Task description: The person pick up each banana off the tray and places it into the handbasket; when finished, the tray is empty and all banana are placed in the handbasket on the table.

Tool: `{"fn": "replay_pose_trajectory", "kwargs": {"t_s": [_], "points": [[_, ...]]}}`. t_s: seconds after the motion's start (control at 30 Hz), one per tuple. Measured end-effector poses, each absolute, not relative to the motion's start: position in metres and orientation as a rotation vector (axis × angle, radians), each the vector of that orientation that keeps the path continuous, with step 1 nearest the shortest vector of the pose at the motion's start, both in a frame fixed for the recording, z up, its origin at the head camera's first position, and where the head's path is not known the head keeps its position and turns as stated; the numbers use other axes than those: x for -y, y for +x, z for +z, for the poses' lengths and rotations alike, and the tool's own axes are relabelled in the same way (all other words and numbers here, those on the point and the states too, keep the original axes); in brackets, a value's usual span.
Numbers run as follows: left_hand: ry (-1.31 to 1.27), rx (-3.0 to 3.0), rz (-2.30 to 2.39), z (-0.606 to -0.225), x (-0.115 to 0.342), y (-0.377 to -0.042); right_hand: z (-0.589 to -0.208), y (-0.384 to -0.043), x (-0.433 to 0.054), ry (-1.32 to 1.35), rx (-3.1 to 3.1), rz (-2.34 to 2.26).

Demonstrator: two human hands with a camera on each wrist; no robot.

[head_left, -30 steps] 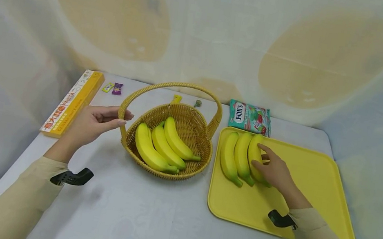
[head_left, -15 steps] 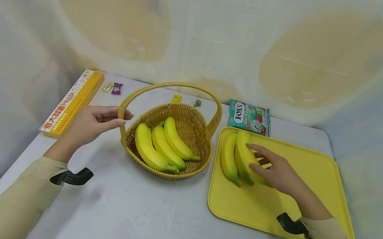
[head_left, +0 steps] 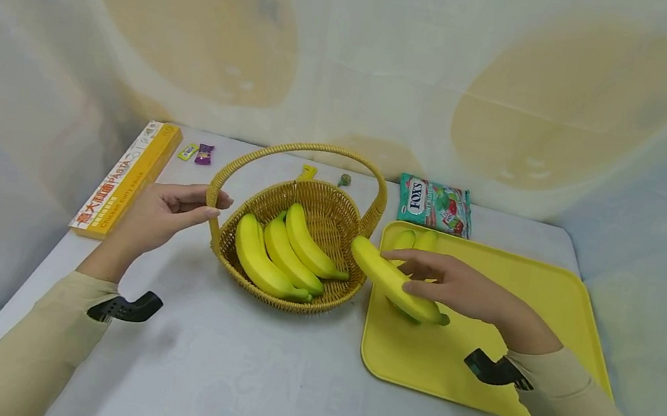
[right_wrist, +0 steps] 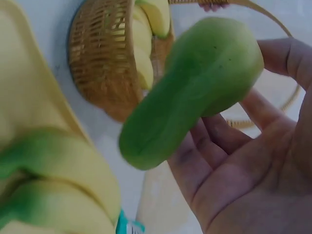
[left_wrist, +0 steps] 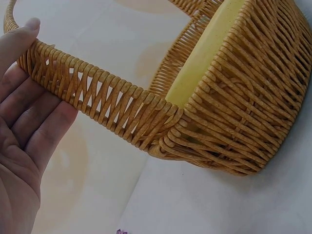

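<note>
My left hand point(head_left: 167, 215) holds the left side of the wicker basket's arched handle point(left_wrist: 97, 90) between thumb and fingers. Three bananas point(head_left: 283, 258) lie side by side inside the basket point(head_left: 342, 209). In my right hand point(head_left: 464, 285) a banana point(head_left: 390, 281) is gripped between thumb and fingers, raised over the left edge of the yellow tray point(head_left: 530, 280), its far tip close to the basket's right rim. The right wrist view shows its green stem end point(right_wrist: 161, 117) up close. Two more bananas point(right_wrist: 63, 190) lie on the tray, partly hidden in the head view by the held one.
Behind the tray lies a teal candy bag point(head_left: 435, 205). A pasta box point(head_left: 127, 181) stands at the left table edge, with a yellow sweet point(head_left: 188, 152) and a purple sweet point(head_left: 204, 154) beside it. Small wrapped items, one yellow point(head_left: 307, 172), sit behind the basket.
My right hand has lifted the rightmost banana off the tray and carried it left toward the basket. The left hand and the basket have stayed in place.
</note>
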State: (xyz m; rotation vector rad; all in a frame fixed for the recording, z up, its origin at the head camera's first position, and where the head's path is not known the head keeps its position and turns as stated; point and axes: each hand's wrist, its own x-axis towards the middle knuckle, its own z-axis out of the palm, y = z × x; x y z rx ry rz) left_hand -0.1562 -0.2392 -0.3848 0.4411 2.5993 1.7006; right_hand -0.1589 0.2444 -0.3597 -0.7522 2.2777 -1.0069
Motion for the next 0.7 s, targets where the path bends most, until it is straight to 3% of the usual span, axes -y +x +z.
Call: {"fn": "replay_pose_trajectory", "kwargs": {"t_s": [0.7], "points": [[0.452, -2.596, 1.707, -0.387, 0.240, -0.158, -0.380, -0.215, -0.119, -0.853, -2.179, -0.964]]}}
